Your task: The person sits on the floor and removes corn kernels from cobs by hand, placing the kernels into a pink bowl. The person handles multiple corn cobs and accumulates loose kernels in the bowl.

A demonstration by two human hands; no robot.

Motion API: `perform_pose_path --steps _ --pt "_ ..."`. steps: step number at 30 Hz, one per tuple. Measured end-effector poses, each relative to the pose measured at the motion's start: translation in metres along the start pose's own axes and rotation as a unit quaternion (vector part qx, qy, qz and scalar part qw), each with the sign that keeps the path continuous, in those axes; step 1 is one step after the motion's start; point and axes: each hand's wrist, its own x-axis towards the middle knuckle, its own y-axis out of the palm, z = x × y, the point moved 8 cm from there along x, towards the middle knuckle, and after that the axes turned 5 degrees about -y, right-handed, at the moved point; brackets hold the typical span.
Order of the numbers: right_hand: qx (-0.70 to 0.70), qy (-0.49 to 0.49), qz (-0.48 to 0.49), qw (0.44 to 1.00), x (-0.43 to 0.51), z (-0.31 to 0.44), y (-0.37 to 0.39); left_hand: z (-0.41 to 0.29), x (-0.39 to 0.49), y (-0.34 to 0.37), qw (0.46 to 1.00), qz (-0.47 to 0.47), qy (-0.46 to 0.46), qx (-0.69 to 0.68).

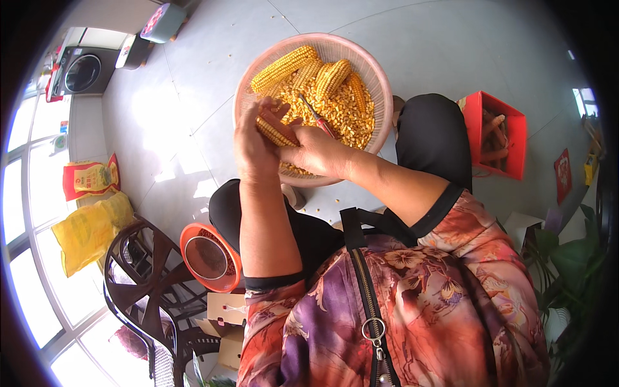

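A partly shelled corn cob [275, 129] is held between both hands, above the left part of a round pink plastic basket [384, 96]. My left hand [256, 140] wraps it from the left, its fingers curled over the top. My right hand [316, 147] grips the lower right end, thumb along the cob. Loose corn kernels [350, 116] fill the basket. Several ears of yellow corn [285, 67] lie on the kernels at the far side. A screwdriver-like tool with a red handle [325, 124] rests on the kernels, just beyond my right hand.
A red box [522, 140] with bare cobs stands on the floor at the right. At the left are an orange basin [186, 242] with a sieve, a dark chair [145, 285] and yellow bags [89, 232]. Cardboard boxes [229, 307] sit below the basin; scattered kernels dot the tiles.
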Motion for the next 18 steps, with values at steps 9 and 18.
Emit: perform_pose_path --steps 9,18 --pt "-0.030 -0.026 -0.017 0.999 -0.006 0.003 0.006 -0.001 0.008 -0.016 0.998 0.042 -0.006 0.043" --pt "-0.076 -0.107 -0.066 0.989 0.018 -0.019 0.017 -0.011 0.015 -0.017 1.000 0.008 0.006 0.026"
